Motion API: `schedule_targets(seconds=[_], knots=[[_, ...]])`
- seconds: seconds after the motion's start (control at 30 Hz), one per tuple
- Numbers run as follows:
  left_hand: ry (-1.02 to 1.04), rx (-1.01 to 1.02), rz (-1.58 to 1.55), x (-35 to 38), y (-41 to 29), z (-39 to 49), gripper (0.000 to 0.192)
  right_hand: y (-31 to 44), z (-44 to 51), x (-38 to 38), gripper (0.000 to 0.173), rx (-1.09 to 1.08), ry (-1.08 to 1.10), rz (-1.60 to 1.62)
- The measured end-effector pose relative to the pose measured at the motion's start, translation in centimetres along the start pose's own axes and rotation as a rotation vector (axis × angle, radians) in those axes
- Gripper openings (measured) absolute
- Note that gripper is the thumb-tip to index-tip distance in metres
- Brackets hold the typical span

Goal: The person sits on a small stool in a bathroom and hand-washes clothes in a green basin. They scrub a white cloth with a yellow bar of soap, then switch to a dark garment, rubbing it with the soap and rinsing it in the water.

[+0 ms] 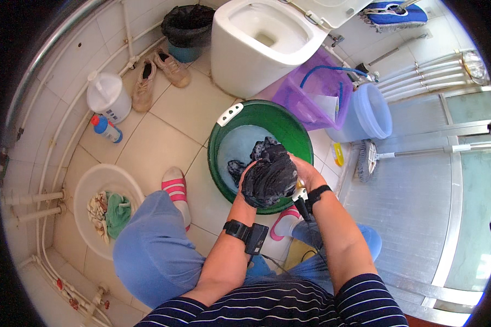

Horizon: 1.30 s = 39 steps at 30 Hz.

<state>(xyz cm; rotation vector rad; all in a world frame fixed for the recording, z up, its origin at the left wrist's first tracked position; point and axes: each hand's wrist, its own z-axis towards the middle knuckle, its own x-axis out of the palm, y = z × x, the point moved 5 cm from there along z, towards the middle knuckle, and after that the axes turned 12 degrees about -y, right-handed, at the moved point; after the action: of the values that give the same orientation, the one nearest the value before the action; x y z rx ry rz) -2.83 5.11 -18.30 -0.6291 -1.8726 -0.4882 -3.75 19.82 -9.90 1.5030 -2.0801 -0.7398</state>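
Observation:
Bunched between my hands is a wet, dark cloth (269, 182), held over the near part of a green plastic basin (298, 122). My left hand (247, 184) grips its left side, with the fingers mostly hidden by the folds. On the right side, my right hand (305, 169) is closed around the cloth. Part of the dark fabric hangs down into cloudy water (245, 141) in the basin. White handles (230, 115) sit on the basin's rim. Each wrist wears a black strap, and the left one carries a small box (257, 239).
A toilet (245, 61) stands behind the basin, beside a purple crate (288, 88) and a blue bucket (358, 116). To the left are shoes (143, 88), a white jug (108, 98), a blue bottle (107, 129) and a white basin (82, 229) holding cloths. A mop (367, 161) leans at right.

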Motion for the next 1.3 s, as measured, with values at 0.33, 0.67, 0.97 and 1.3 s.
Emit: schedule_targets(seconds=[0.33, 0.67, 0.97, 1.3], knots=[[-0.041, 0.077, 0.108, 3.5, -3.7, -2.5, 0.053, 2.9, -4.3, 0.7, 0.009, -0.420, -0.347, 0.273], [-0.224, -0.144, -0.039, 3.9, -0.9, -2.1, 0.056, -1.5, -12.2, 8.9, 0.016, -0.826, -0.319, -0.706], [-0.393, -0.196, 0.304, 1.1, 2.9, -2.5, 0.033, 3.8, -6.6, 6.3, 0.053, -0.526, -0.869, -0.979], [-0.390, -0.160, 0.280, 2.5, 1.5, -3.4, 0.042, 2.0, -7.2, 10.8, 0.048, -0.671, -0.587, -1.079]])
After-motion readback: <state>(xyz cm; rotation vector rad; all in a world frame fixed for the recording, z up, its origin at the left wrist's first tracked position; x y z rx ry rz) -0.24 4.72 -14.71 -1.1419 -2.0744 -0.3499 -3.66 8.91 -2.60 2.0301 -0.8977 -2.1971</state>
